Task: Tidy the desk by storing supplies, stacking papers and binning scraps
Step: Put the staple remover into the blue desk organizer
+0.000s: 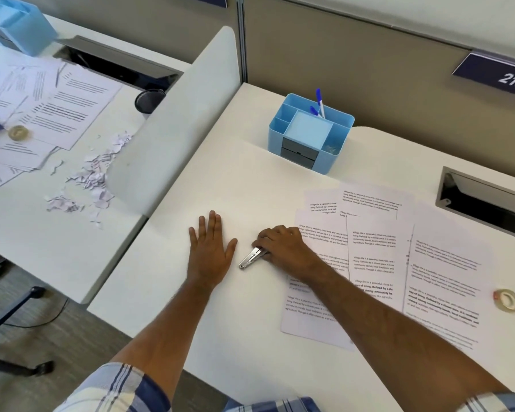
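White surface (250,337), supplies step: my right hand (283,246) grips the metal stapler (250,258) beside the loose papers (399,263), left hand (210,248) spread flat; next, probably lift it into the blue organiser (309,135).

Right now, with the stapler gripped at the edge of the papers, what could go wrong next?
Three risks, as I judge them:
1. The right hand grips the stapler while its forearm lies across the papers; lifting could drag the loose, overlapping sheets further askew.
2. The organizer already holds pens; a careless drop might knock them over.
3. The tape rests on the papers, so stacking them first could send it rolling.
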The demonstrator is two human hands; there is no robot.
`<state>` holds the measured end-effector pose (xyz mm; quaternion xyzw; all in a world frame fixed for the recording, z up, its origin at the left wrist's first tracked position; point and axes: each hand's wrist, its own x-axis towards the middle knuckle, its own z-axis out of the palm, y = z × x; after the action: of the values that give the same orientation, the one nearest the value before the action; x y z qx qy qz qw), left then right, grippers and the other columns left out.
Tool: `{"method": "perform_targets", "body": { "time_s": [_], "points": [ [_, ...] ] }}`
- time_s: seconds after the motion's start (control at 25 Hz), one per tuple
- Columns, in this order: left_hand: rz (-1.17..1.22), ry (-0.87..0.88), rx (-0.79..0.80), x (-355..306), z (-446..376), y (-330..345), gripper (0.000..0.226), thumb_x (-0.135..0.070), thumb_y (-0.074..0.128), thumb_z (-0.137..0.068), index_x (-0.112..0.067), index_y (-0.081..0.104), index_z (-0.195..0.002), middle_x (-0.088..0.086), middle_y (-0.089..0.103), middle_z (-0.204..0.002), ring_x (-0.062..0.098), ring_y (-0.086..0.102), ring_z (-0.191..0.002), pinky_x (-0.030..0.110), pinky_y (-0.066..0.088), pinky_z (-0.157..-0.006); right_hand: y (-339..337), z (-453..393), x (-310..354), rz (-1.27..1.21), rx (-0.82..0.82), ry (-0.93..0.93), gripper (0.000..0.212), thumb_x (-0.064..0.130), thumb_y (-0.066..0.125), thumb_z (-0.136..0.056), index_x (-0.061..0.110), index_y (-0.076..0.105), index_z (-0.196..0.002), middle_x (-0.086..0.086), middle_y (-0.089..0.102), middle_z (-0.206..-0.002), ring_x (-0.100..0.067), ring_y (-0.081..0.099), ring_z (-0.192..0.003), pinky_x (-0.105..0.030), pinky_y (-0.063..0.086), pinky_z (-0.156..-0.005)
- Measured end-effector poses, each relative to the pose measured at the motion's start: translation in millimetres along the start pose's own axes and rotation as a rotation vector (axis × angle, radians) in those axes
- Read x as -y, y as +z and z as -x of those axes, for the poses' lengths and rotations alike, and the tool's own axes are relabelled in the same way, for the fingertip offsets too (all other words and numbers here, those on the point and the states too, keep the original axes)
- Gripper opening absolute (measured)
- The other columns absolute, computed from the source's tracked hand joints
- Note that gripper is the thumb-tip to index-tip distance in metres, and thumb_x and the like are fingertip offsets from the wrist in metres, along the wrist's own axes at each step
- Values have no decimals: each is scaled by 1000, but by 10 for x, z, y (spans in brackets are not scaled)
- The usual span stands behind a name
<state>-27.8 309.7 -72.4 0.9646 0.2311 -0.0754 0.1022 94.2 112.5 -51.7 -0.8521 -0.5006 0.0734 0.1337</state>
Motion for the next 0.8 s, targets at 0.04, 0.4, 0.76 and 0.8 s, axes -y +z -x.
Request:
{"method": "perform_targets", "body": {
  "time_s": [0.04,0.4,0.76,0.8],
  "points": [
    [-5,1,-2,-18,-32,4,81,-57,19,-101,-4,18,-161,12,12,-171,35,11,-157,57,13,-126,-9,4,-26,0,-1,4,29,42,72,-83,39,69,-111,15,67,-115,-18,64,-101,-41,45,-80],
    [-1,-3,-115,-77,-79,61,77,-54,30,-102,-6,19,-161,10,11,-171,30,9,-158,56,11,-126,-795,-341,-554,-298,-147,190,38,31,68,-91,25,65,-128,7,57,-117,-15,56,-108,-43,45,-98],
    [8,-14,-117,-79,-76,34,77,-53,31,-102,-7,17,-162,7,8,-172,26,5,-159,54,10,-127,-1740,-1532,-976,-535,-493,403,52,21,79,-86,19,53,-130,0,61,-126,-11,60,-111,-22,50,-98],
    [10,-17,-115,-81,-78,30,77,-53,31,-102,-8,16,-162,7,7,-172,26,4,-159,53,10,-127,-1773,-1645,-1027,-506,-490,405,52,20,79,-86,19,53,-131,-1,61,-127,-13,59,-113,-23,50,-99]
  ]
}}
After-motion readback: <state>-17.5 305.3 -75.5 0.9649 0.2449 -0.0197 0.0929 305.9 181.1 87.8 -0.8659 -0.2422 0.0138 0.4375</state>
